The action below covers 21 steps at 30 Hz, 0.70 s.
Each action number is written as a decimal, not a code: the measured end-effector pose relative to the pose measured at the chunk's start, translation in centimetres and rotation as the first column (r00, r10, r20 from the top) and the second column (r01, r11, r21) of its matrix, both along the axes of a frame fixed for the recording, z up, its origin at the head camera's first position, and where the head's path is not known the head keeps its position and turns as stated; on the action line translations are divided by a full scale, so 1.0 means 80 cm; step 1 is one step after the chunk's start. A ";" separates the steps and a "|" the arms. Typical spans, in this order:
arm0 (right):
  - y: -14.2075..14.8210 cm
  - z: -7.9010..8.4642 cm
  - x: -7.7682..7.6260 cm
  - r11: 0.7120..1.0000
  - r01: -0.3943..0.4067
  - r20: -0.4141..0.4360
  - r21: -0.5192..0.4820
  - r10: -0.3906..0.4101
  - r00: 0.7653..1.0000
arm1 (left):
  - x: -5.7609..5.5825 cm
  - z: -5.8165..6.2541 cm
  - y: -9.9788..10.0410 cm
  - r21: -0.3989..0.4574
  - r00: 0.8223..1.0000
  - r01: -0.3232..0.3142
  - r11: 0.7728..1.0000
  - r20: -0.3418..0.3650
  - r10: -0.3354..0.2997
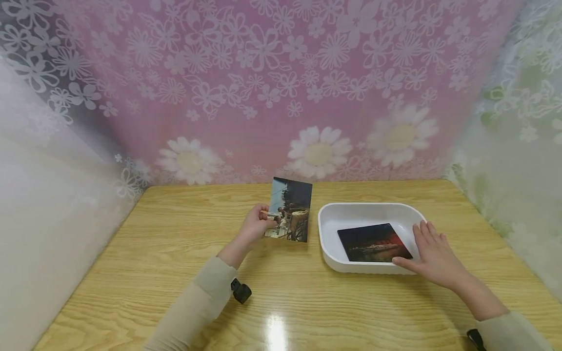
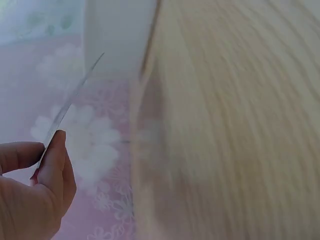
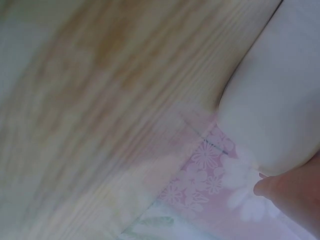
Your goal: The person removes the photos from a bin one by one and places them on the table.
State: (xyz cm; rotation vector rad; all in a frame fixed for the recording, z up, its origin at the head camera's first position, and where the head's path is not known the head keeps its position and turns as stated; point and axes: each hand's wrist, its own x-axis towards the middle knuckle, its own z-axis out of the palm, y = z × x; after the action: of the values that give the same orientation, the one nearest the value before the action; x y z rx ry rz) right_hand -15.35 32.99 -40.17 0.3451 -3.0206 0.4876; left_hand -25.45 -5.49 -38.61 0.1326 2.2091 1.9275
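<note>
My left hand [image 1: 256,225] pinches a photo [image 1: 290,209] by its left edge, between thumb and fingers. The photo stands nearly upright above the table and shows a bright scene beside a dark area. From the left wrist view, the same photo [image 2: 67,105] is seen edge-on, slightly bent. To the right is a white plastic basin [image 1: 371,208] with rounded corners. A second photo [image 1: 373,243], dark with red, lies inside it. My right hand [image 1: 439,258] rests on the basin's right rim with its fingers extended, the thumb at the front rim.
The wooden table [image 1: 175,302] carries the basin. Behind it hangs a pink flowered cloth [image 1: 246,122], and pale sheets close off the left and right sides. A black strap device [image 1: 240,291] sits at the left wrist.
</note>
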 end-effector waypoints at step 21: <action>0.000 0.000 0.000 1.000 0.005 0.018 0.005 -0.005 1.000 | -0.014 -0.023 -0.004 -0.746 0.974 0.089 0.660 -0.073 -0.214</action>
State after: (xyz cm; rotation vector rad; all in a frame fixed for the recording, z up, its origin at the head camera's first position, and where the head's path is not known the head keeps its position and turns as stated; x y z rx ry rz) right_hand -15.31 33.01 -40.14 0.3356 -3.0400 0.4856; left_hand -26.58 -5.77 -40.43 0.3303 2.7880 0.8188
